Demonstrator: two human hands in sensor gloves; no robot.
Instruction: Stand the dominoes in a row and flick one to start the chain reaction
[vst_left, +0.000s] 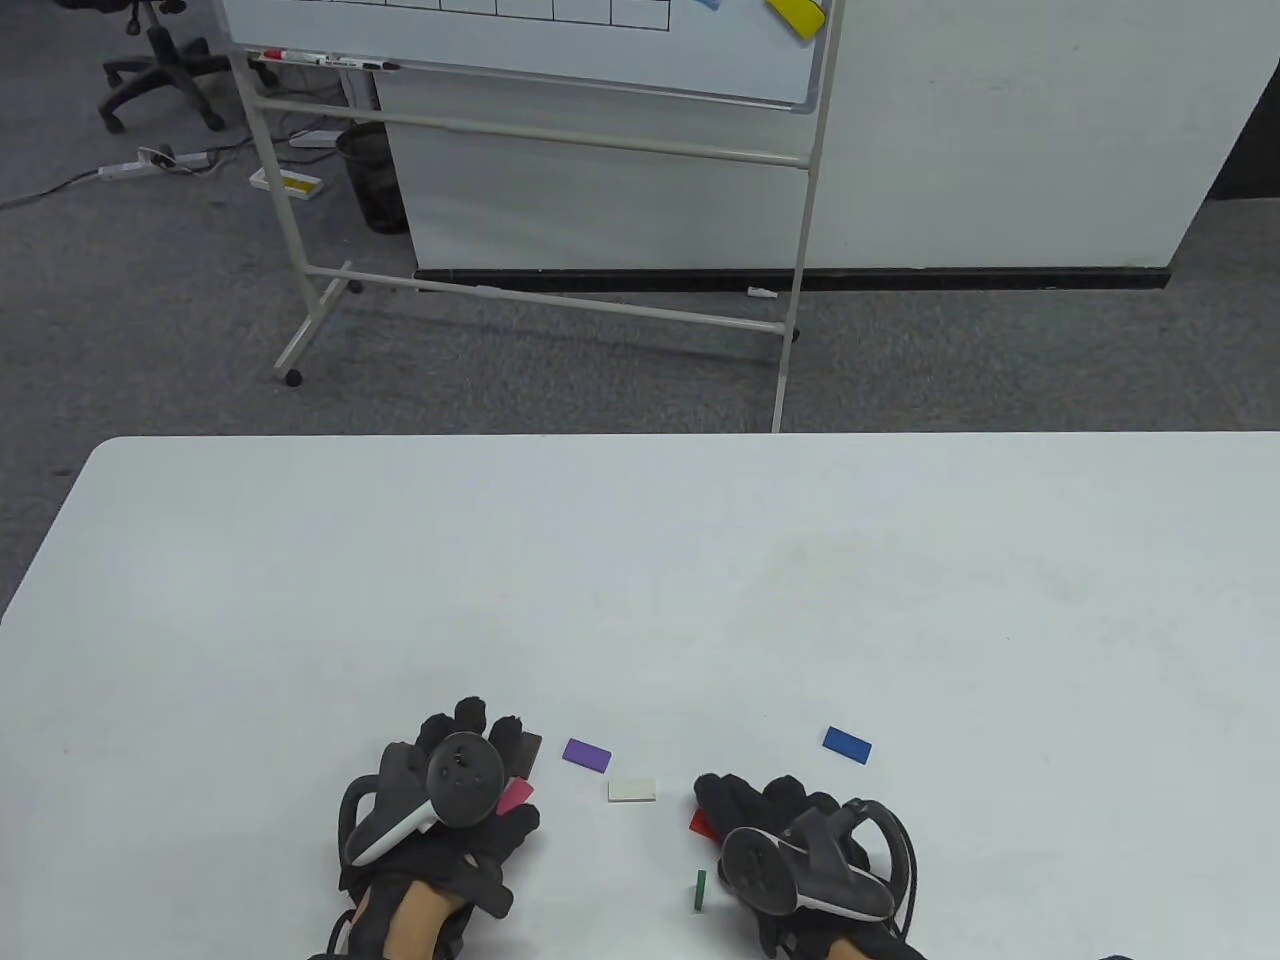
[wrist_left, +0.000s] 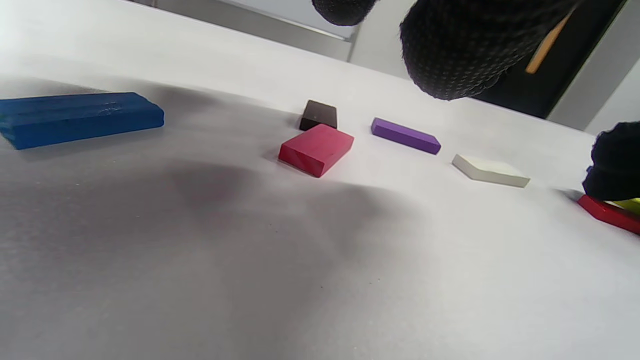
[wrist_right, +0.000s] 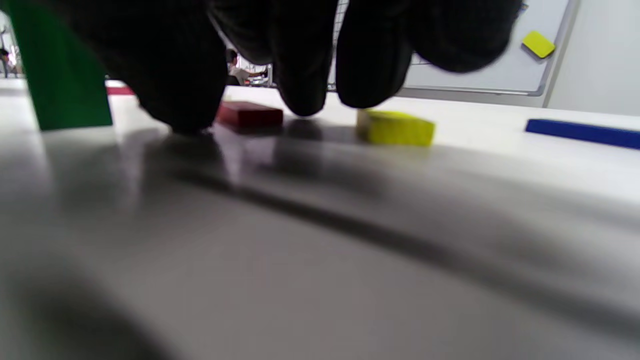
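Coloured dominoes lie flat near the table's front edge: brown (vst_left: 527, 745), pink (vst_left: 517, 796), purple (vst_left: 587, 755), white (vst_left: 632, 790), red (vst_left: 702, 825) and blue (vst_left: 847, 744). One green domino (vst_left: 700, 890) stands upright by my right wrist. My left hand (vst_left: 480, 745) hovers over the brown and pink pieces with loosely bent fingers (wrist_left: 450, 50) and holds nothing. My right hand (vst_left: 745, 800) hangs fingers-down (wrist_right: 300, 60) over the red domino (wrist_right: 249, 114) and a yellow one (wrist_right: 395, 127), with nothing seen in its grip. A second blue domino (wrist_left: 75, 117) lies under my left hand.
The white table (vst_left: 640, 580) stretches far beyond the dominoes. On the grey carpet behind it stand a wheeled whiteboard (vst_left: 540, 60) and a white partition (vst_left: 1000, 150).
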